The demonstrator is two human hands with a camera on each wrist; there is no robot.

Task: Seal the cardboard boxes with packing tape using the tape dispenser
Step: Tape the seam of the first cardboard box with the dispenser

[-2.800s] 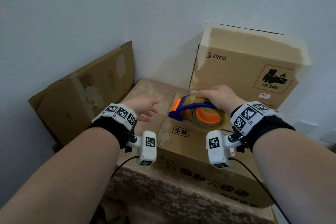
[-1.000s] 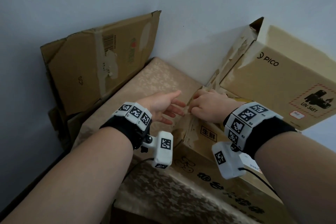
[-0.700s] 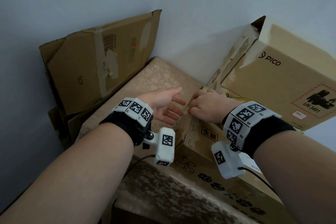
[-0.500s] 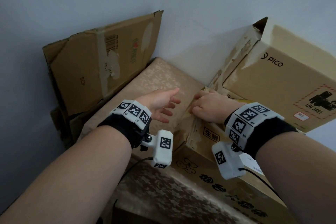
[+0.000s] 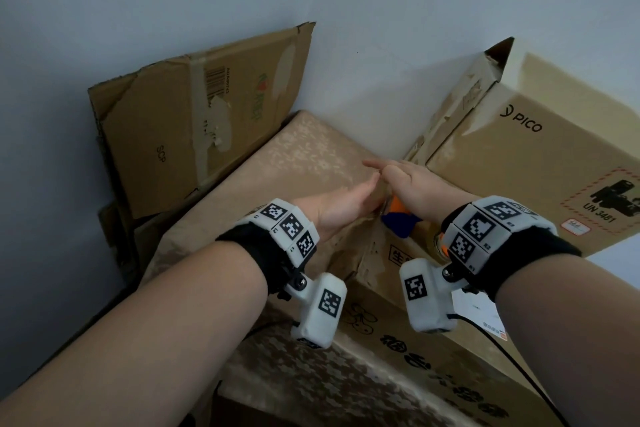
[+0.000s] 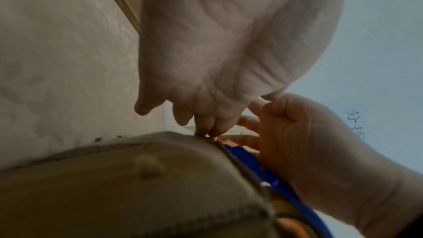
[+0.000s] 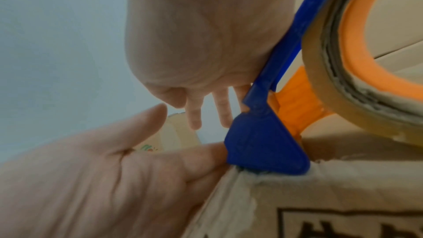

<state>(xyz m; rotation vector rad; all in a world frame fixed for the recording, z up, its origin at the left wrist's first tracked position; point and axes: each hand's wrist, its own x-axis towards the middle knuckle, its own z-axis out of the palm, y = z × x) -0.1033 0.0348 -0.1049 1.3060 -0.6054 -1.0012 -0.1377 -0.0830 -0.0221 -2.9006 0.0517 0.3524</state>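
Pale blue-grey wall (image 5: 173,10) fills the background, and against its foot, at the far left corner of the pile, leans a flattened cardboard sheet (image 5: 194,121) with a barcode and torn label scars. Largest among the boxes is the PICO carton (image 5: 526,156) at the right, marked UN 3481, its near corner flap loose and ragged; beside it lies a box wrapped in mottled tan tape (image 5: 304,156), and butted against that box's right edge sits the printed cardboard box (image 5: 426,340) being worked on. Sealing looks to be midway at best: its left edge carries rumpled, whitish old tape, but I cannot tell whether a fresh strip is down on the top seam, and the PICO carton still appears unsealed. On the printed box's top, at its far left corner, rests the tape dispenser (image 7: 265,144), blue frame nose down on the edge, orange hub and brown roll behind it. The right hand (image 5: 419,191) lies over the dispenser with fingers stretched straight forward, pressing rather than gripping as far as the wrist view shows. The left hand (image 5: 343,204) is flat and extended too, palm against the box's left side at that corner, holding nothing. The neighbouring wrapped box crowds that side, leaving little room to run tape down.
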